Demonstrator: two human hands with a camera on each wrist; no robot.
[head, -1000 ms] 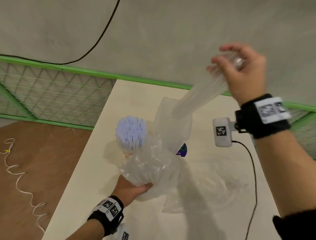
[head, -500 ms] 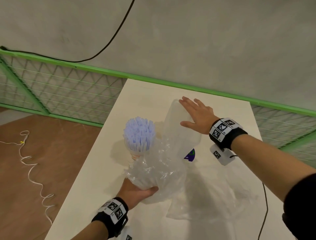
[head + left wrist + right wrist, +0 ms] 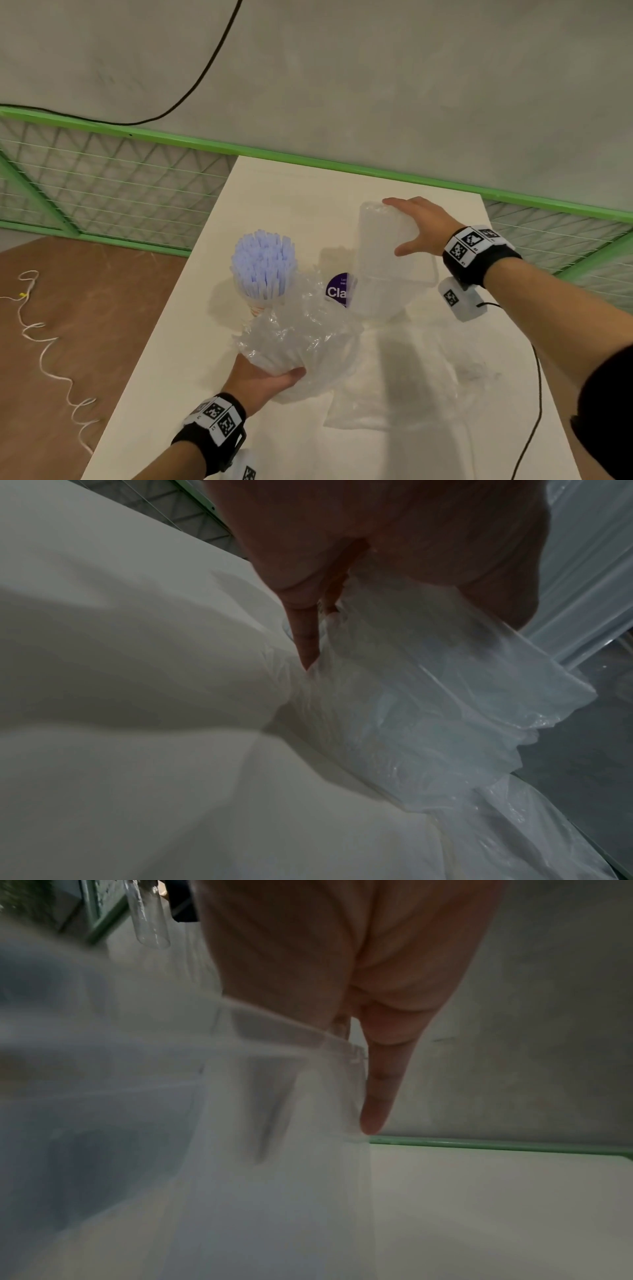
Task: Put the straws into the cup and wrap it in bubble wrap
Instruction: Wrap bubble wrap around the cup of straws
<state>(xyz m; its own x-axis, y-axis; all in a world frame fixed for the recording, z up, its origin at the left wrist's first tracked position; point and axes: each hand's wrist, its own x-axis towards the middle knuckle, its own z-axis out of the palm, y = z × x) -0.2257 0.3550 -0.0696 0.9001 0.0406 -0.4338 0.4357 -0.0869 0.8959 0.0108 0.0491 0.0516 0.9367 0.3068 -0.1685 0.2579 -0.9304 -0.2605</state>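
Your left hand (image 3: 263, 377) is cupped under a crumpled bunch of clear bubble wrap (image 3: 301, 339), fingers and thumb curled round its near end, holding it just off the pale tabletop (image 3: 164, 359). Your right hand (image 3: 421, 228) lies flat, fingers straight and spread, on the raised smooth end of the same sheet; it presses and grips nothing. The paper cup (image 3: 257, 306) stands upright just beyond the bunch, packed with pale blue straws (image 3: 263, 263), so the filling looks done and the wrapping is what's left. The cup isn't covered yet: the wrap sits beside it, perhaps brushing its base. A purple round sticker (image 3: 339, 289) peeks out between the cup and the raised flap. Now spread the sheet out flat first, so you aren't fighting the bunching. Then bring the cup onto one edge and roll, keeping it upright or the straws will spill. Mind that tall bundle; it could tip.
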